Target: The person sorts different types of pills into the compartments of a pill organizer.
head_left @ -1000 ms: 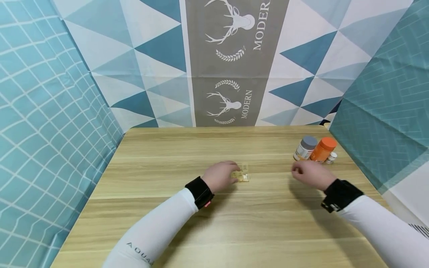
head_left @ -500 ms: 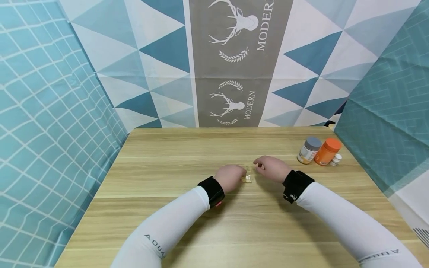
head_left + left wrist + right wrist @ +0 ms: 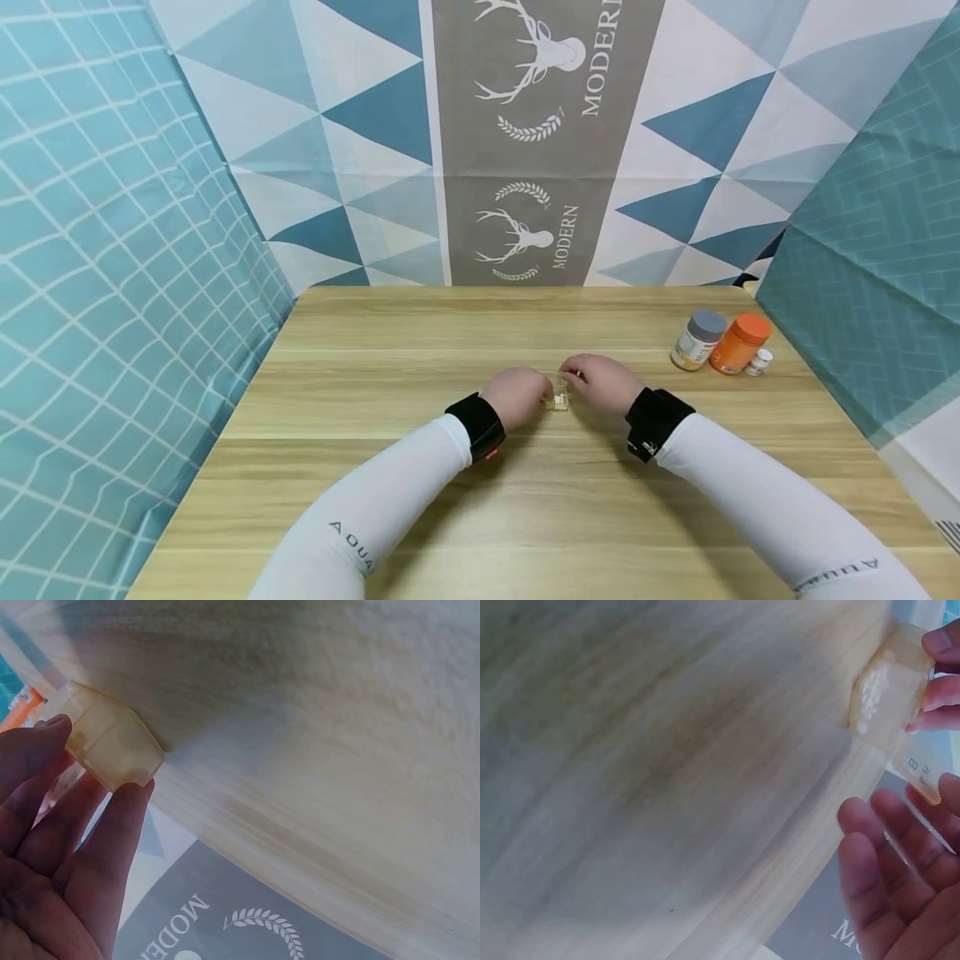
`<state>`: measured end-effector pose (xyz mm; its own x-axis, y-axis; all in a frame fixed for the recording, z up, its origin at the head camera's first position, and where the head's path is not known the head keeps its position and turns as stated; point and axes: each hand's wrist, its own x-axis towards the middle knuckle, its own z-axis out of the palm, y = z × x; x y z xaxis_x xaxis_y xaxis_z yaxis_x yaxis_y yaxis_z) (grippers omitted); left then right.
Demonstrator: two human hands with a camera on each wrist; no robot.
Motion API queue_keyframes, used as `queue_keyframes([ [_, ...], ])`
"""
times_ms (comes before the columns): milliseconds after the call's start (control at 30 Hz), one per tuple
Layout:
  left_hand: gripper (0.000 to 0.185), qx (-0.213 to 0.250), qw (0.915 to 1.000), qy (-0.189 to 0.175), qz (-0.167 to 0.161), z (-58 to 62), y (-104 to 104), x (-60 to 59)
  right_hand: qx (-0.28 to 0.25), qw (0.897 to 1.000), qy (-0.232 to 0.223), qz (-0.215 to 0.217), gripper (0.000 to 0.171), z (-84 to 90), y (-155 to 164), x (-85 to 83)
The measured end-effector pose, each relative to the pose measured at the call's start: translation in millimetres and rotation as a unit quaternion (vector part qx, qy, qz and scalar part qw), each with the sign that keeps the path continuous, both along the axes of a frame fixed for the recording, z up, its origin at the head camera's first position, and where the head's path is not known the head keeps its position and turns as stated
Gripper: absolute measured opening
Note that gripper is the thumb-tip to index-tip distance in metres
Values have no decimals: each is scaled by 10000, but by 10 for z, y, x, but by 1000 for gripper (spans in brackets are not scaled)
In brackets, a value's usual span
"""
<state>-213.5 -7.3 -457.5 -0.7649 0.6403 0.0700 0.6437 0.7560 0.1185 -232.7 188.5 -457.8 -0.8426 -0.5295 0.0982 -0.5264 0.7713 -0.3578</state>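
Note:
A translucent yellow pill box (image 3: 557, 402) with several compartments sits low over the wooden table. My left hand (image 3: 517, 397) grips it from the left, thumb on one side and fingertips on the other, as the left wrist view shows. White pills (image 3: 871, 697) fill one compartment in the right wrist view. One lid (image 3: 919, 771), printed with small marks, stands raised. My right hand (image 3: 602, 383) comes in from the right, and the lid's tip lies between its thumb and forefinger. Its other fingers (image 3: 864, 874) are loosely bent, holding nothing.
At the table's right rear stand a grey-capped bottle (image 3: 697, 340), an orange bottle (image 3: 738, 344) and a small white bottle (image 3: 760, 362). Patterned cloths (image 3: 360, 125) hang behind and beside the wooden table (image 3: 420, 333).
My right hand has moved left from near the bottles to the pill box, and its fingertips have closed on the lid. My left hand has stayed on the box.

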Motion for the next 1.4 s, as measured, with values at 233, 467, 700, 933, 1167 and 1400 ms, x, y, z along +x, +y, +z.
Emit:
queue_keyframes([
  [233, 18, 200, 9996, -197, -18, -3, -39, -11, -240, 9986, -255, 388, 9, 13, 1, 71],
  [467, 21, 391, 9989, -250, -25, 5, -98, -55, -108, 9970, -324, 694, 8, -5, -33, 109],
  [700, 20, 273, 9996, -99, 10, 45, -80, -30, -173, 9954, -796, 499, 20, 1, -36, 84],
  [933, 17, 210, 9998, 1, -45, 30, -64, -41, -390, 9886, -1364, 512, 35, 55, -46, 8],
  [1167, 17, 112, 9999, -36, -76, 38, -25, -45, -405, 9808, -1840, 511, 43, 36, -18, -91],
  [1400, 19, 176, 9998, -40, -80, -9, -16, -87, -466, 9794, -1893, 522, 47, 36, -44, -79],
])
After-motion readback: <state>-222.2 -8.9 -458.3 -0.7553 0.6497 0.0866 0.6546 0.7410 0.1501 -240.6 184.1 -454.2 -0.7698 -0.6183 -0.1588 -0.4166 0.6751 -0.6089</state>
